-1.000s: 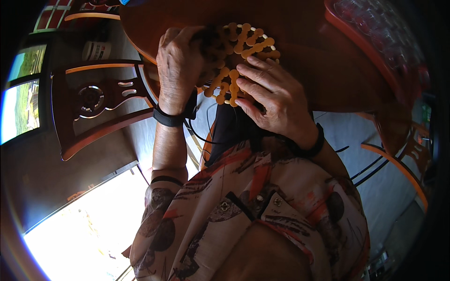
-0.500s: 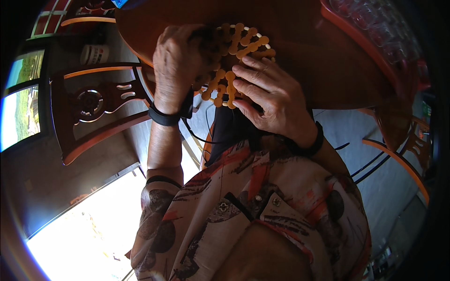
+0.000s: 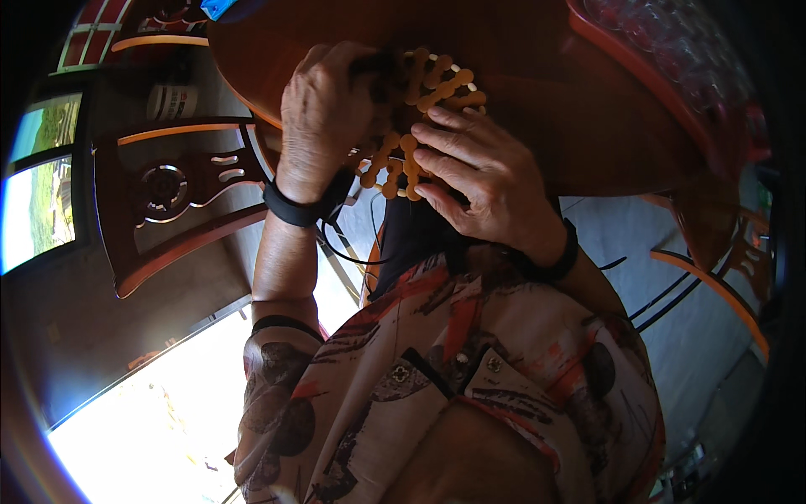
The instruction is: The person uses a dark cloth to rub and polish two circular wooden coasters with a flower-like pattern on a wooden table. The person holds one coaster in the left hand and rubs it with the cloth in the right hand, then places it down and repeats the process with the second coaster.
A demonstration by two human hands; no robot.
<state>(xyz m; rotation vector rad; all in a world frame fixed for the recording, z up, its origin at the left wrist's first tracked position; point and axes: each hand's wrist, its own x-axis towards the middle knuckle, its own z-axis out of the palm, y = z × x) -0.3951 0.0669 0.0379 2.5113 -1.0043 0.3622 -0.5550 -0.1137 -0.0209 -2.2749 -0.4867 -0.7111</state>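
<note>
So our left hand [image 3: 326, 97] is curled at the far left side of the beaded mat [image 3: 445, 90], knuckles up. Its fingertips disappear into a dark, blurry patch, so we honestly can't tell how tightly they're closed or whether they're gripping anything. Our right hand [image 3: 483, 176] is mostly open, fingers a bit spread and pointing left, with the tips resting on the right side of the mat and the thumb down by its near edge.

The mat itself is a round openwork thing, orange-brown knobbly pieces with pale beads around the rim, right at the near edge of the brown table [image 3: 537, 109]. We can't tell if it's lying flat or lifted a little.

We've got a black band on each wrist, and a thin black cable [image 3: 340, 254] loops below the left one. Closer in there's our patterned shirt [image 3: 437, 315] and dark trousers [image 3: 410, 235].

Further out, a red tray [image 3: 625, 67] full of clear, shiny pieces sits on the table's right side, and something blue [image 3: 217, 8] pokes in at the top left. Beyond that we see a carved wooden chair [image 3: 180, 231] on the left, with a white bucket [image 3: 172, 102] behind it.
</note>
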